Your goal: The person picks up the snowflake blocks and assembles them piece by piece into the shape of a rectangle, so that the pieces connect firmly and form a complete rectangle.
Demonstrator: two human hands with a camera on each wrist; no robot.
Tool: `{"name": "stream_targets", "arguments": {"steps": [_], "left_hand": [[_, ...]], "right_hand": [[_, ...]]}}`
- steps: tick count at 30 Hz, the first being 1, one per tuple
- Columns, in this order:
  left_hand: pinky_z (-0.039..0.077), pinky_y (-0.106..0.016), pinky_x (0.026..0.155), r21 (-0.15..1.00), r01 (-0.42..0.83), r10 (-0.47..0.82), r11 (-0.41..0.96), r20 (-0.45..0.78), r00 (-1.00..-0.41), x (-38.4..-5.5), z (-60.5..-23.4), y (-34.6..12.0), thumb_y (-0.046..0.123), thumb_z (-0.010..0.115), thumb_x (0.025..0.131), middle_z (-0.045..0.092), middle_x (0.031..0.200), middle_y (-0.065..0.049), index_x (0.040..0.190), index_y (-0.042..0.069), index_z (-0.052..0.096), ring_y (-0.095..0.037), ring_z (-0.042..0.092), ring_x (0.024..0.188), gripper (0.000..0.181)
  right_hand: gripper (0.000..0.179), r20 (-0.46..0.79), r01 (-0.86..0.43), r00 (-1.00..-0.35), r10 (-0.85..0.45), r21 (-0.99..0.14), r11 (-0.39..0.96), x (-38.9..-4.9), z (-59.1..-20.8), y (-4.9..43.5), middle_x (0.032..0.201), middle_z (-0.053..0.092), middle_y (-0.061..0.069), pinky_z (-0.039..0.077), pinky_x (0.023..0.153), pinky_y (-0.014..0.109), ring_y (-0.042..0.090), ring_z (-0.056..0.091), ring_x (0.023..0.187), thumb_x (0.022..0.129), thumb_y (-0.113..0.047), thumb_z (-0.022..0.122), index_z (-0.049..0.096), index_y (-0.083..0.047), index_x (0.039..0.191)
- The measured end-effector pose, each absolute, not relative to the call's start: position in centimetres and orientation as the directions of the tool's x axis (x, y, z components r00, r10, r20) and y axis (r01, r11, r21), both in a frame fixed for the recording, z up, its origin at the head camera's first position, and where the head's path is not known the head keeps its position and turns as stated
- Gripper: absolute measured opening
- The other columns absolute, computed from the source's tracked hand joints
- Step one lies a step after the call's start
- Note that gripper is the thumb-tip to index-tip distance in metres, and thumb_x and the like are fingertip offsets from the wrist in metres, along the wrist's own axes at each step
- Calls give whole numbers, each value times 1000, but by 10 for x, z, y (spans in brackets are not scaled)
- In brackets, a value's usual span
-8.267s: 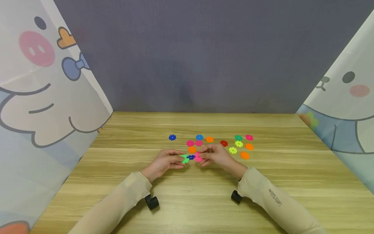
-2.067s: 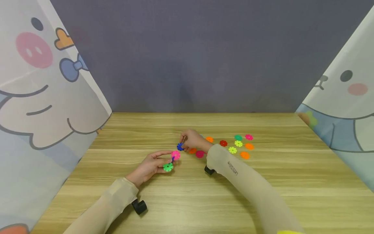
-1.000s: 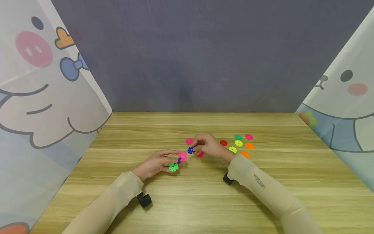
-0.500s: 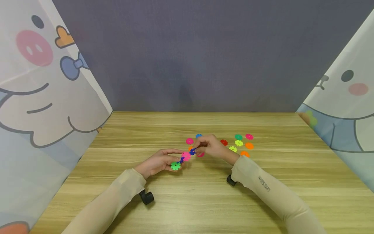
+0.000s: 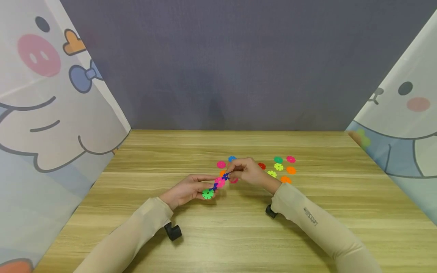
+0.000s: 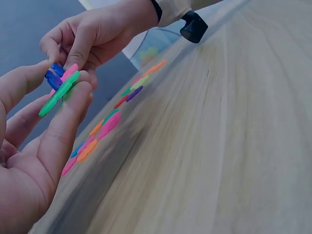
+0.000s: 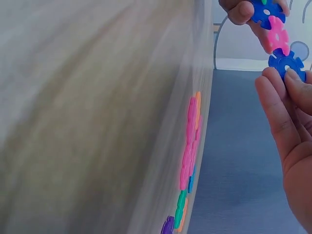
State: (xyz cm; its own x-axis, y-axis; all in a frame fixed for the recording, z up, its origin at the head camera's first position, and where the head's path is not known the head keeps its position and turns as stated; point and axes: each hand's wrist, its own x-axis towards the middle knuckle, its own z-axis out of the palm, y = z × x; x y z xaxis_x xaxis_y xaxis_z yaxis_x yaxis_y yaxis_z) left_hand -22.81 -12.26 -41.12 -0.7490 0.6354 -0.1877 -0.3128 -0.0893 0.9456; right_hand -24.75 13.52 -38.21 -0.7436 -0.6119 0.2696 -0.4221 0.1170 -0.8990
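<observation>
My left hand [image 5: 187, 190] holds a short chain of notched plastic snowflake discs: a green disc [image 5: 208, 194], a dark blue disc [image 7: 265, 14] and a pink disc [image 5: 220, 182], slotted edge to edge. Thumb and fingers of my right hand [image 5: 250, 173] pinch a second dark blue disc [image 7: 286, 64]. In the right wrist view its notched rim meets the edge of the pink disc, the two set at an angle. Both hands are raised above the wooden table [image 5: 218, 235], near its middle. In the left wrist view the green disc covers much of the chain.
Loose discs lie flat behind and right of my hands: a pink disc [image 5: 221, 164], a light blue disc [image 5: 232, 159], a red disc [image 5: 261, 166], a teal disc [image 5: 278, 159], plus several yellow and orange ones. A grey panel [image 5: 239, 68] stands behind the table.
The second blue disc, earlier lying at the far left of the group, was picked up by my right hand and brought to the pink disc. My left hand shifted left, then back right with the chain.
</observation>
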Motion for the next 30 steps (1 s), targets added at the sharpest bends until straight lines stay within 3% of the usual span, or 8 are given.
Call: {"name": "stream_targets", "arguments": {"steps": [5,23,30], "left_hand": [[59,-35,80,962,-260,628,-78,-155,-762,-229,-411,-123,4,59,99,66,117,-26,141,-10,48,-24,71,96,45],[59,-37,80,959,-268,610,-90,-160,-776,-229,-413,-123,4,61,98,67,115,-26,141,-9,48,-24,71,95,47],[59,-38,81,962,-268,595,-62,-180,-783,-232,-415,-118,4,60,98,67,115,-27,140,-9,50,-23,71,93,45]], "right_hand": [[11,282,-462,-735,-617,-874,151,-246,-380,134,90,71,21,61,70,43,36,71,79,90,16,62,69,8,91],[10,308,-488,-722,-620,-861,142,-249,-378,131,85,71,21,59,67,51,40,69,74,90,16,61,69,10,91],[10,231,-432,-752,-617,-880,197,-250,-376,134,91,71,19,59,70,51,41,69,80,91,13,63,70,7,94]]}}
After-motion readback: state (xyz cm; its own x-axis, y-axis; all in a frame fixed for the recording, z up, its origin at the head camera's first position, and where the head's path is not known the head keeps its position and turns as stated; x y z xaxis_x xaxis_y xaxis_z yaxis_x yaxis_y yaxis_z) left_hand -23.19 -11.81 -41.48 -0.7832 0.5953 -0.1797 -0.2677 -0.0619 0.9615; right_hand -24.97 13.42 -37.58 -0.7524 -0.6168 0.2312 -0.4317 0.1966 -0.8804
